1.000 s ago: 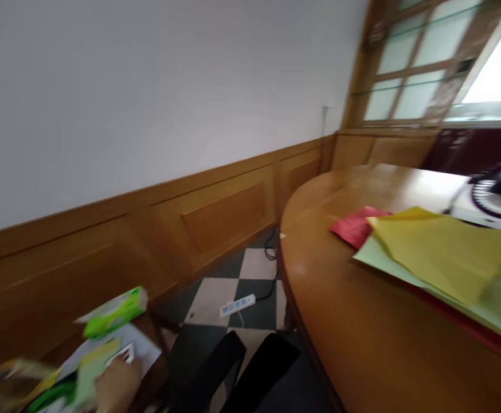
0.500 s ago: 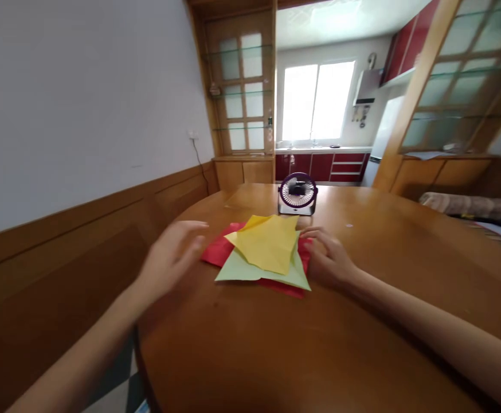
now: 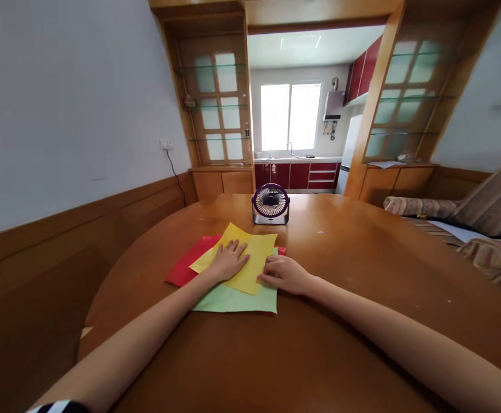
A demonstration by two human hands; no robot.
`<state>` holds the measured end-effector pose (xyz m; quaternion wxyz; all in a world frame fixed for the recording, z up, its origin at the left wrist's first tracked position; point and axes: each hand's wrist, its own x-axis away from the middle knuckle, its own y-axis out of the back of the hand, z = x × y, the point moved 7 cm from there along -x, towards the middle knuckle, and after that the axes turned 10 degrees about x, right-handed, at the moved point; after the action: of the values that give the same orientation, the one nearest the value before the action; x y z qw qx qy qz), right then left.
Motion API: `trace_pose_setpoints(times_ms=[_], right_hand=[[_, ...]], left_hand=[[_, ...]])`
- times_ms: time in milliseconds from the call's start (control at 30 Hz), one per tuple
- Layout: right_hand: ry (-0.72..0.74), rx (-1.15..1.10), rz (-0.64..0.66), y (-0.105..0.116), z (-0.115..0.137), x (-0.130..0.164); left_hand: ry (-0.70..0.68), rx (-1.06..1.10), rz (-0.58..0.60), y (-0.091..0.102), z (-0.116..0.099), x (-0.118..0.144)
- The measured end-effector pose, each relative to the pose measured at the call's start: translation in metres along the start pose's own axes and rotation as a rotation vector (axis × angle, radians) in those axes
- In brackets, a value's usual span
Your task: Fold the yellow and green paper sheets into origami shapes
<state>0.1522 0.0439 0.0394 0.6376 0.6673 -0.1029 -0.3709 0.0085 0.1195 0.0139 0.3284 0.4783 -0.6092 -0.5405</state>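
place: somebody's home, dining room opening onto a kitchen
kitchen: red cabinets (image 3: pixel 304 175), a sink under a bright window (image 3: pixel 290 116), a white fridge (image 3: pixel 348 150)
dining bit: big rounded wooden counter (image 3: pixel 362 275) with a small desk fan (image 3: pixel 270 203), wood wall panelling
extras: glass-door shelf units (image 3: pixel 216 109) each side, striped sofa (image 3: pixel 482 218) on the right

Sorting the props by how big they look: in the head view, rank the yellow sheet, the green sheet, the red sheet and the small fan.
1. Yellow sheet, on top.
2. Green sheet and red sheet: mostly covered, unrankable.
3. Purple desk fan, farther off.
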Motion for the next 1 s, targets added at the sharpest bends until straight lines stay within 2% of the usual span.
trace_pose_setpoints(times_ms=[100,200,367,567,667,767,833,1000], right_hand=[[-0.090,0.075,0.021,-0.007,-0.001,-0.011],[-0.117,0.106,0.059,-0.017,0.001,-0.017],[-0.164,0.027,0.281,-0.039,-0.005,-0.009],[-0.171,-0.001,0.296,-0.040,-0.007,-0.007],[-0.179,0.000,0.284,-0.042,-0.009,-0.007],[-0.180,0.003,0.261,-0.042,-0.011,-0.010],[-0.184,0.015,0.245,-0.040,-0.014,-0.016],[-0.162,0.055,0.275,-0.036,-0.019,-0.038]], left_hand=[[0.080,0.003,0.023,-0.009,0.009,0.002],[0.121,0.011,0.025,-0.007,0.012,0.001],[0.124,0.068,0.040,0.002,0.025,0.003],[0.219,0.190,-0.028,0.016,0.086,0.031],[0.173,0.309,0.045,0.023,0.103,0.056],[0.124,0.433,0.132,0.032,0.105,0.080],[0.102,0.442,0.167,0.037,0.101,0.089],[0.105,0.456,0.103,0.041,0.103,0.088]])
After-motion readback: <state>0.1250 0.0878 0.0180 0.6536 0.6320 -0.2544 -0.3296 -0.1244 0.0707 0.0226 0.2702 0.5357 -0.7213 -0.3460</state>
